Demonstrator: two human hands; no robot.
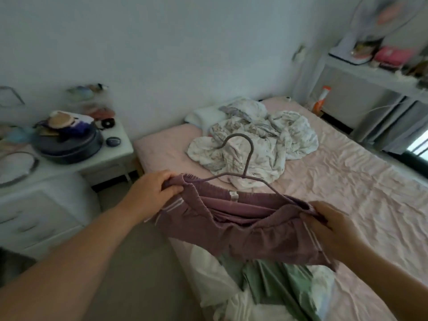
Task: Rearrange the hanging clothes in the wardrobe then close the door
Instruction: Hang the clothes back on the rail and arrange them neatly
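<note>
Mauve elastic-waist shorts (pixel 243 223) on thin grey wire hanger (pixel 243 163), held above pink-sheeted bed (pixel 347 186). Left hand (pixel 152 188) fingers pinching waistband's left end; right hand (pixel 333 223) fingers pinching right end.

Home bedroom: bed (pixel 347 181), nightstand (pixel 115 156).

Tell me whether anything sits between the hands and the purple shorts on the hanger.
Nothing does. The left hand and right hand each already grip an end of the purple shorts at the waistband, which is stretched over the hanger above the bed. The wardrobe is out of view.
</note>
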